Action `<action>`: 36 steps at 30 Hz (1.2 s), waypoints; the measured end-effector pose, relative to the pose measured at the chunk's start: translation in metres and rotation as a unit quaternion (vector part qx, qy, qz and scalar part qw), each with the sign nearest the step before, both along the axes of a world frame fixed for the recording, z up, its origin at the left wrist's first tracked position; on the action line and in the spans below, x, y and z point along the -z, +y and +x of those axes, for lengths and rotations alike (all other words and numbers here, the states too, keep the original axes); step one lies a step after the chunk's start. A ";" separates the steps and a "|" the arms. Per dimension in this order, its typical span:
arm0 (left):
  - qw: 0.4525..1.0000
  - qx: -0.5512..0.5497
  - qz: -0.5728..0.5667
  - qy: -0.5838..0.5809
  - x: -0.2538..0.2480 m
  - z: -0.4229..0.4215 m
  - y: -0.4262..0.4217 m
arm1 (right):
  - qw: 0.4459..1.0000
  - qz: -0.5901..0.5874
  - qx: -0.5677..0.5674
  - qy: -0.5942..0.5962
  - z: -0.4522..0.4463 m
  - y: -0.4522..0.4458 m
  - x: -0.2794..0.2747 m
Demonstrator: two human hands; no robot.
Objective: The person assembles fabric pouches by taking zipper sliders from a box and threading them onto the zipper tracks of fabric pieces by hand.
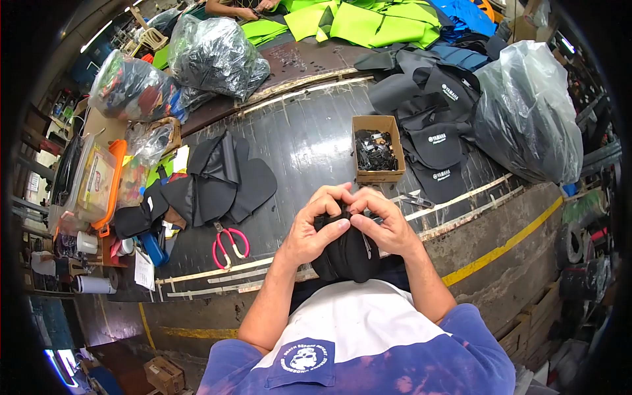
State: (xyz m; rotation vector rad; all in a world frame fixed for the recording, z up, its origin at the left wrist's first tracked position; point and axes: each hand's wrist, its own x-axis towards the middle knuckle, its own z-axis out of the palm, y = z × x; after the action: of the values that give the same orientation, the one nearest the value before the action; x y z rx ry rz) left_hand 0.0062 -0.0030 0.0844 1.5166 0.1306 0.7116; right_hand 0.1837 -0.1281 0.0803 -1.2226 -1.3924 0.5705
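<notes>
My left hand [316, 220] and my right hand [385, 220] meet in front of my chest, at the near edge of the table. Both pinch the top of a folded black fabric piece [349, 257], thumbs and fingertips close together. Its lower part hangs in rounded folds below my fingers. Whatever small part lies between the fingertips is hidden. Just beyond my hands stands a cardboard box [379, 176] holding many small black parts. A small dark tool, perhaps a thread snipper [417, 201], lies to the right of my right hand.
Pink-handled scissors [230, 248] lie left, below stacked black fabric pieces [224, 178]. Black pieces printed YAMAHA [438, 141] lie right, beside a big clear plastic bag [530, 112]. Filled bags [217, 59], lime-green sheets [385, 25] and another person's hands [253, 10] are at the back.
</notes>
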 end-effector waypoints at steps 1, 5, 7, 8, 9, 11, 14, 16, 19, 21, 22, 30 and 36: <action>1.000 0.002 0.027 0.005 0.001 -0.002 0.002 | 0.999 -0.034 -0.017 0.039 0.001 -0.004 0.001; 0.981 0.037 0.064 0.181 -0.037 -0.016 0.008 | 0.997 -0.060 -0.004 0.043 0.000 -0.011 -0.016; 0.961 0.052 0.068 0.264 -0.043 -0.021 0.012 | 0.998 -0.056 0.010 0.025 0.000 -0.011 -0.019; 0.958 0.035 0.090 0.268 -0.040 -0.023 0.015 | 0.999 -0.038 0.032 -0.013 0.004 -0.010 -0.018; 0.956 0.017 0.111 0.273 -0.035 -0.023 0.017 | 0.997 -0.021 0.053 -0.051 0.006 -0.010 -0.017; 0.952 0.000 0.133 0.276 -0.022 -0.023 0.020 | 0.993 -0.004 0.076 -0.089 0.007 -0.010 -0.017; 0.970 0.049 -0.091 0.220 -0.001 -0.020 0.024 | 0.987 -0.150 0.046 -0.034 0.008 -0.013 -0.022; 0.972 0.037 -0.073 0.218 -0.001 -0.014 0.020 | 0.986 -0.154 0.053 -0.033 0.010 -0.014 -0.016; 0.975 0.010 -0.040 0.217 0.002 -0.009 0.016 | 0.984 -0.166 0.062 -0.027 0.015 -0.017 -0.006; 0.958 0.039 -0.067 0.276 0.016 -0.008 0.021 | 0.968 -0.222 0.103 -0.054 0.026 -0.022 -0.004; 0.948 0.054 -0.079 0.305 0.023 -0.007 0.023 | 0.958 -0.250 0.123 -0.068 0.031 -0.025 -0.002; 0.949 -0.030 -0.098 0.297 0.052 0.006 0.030 | 0.938 -0.184 0.166 -0.244 0.063 -0.046 0.036; 0.958 -0.069 -0.121 0.251 0.068 0.008 0.033 | 0.946 -0.144 0.139 -0.254 0.041 -0.040 0.053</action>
State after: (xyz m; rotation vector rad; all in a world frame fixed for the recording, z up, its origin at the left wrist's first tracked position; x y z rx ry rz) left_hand 0.0144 0.0303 0.0168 1.4299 0.6899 0.3872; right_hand 0.2246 -0.1683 0.0277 -1.8627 -1.5508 0.2707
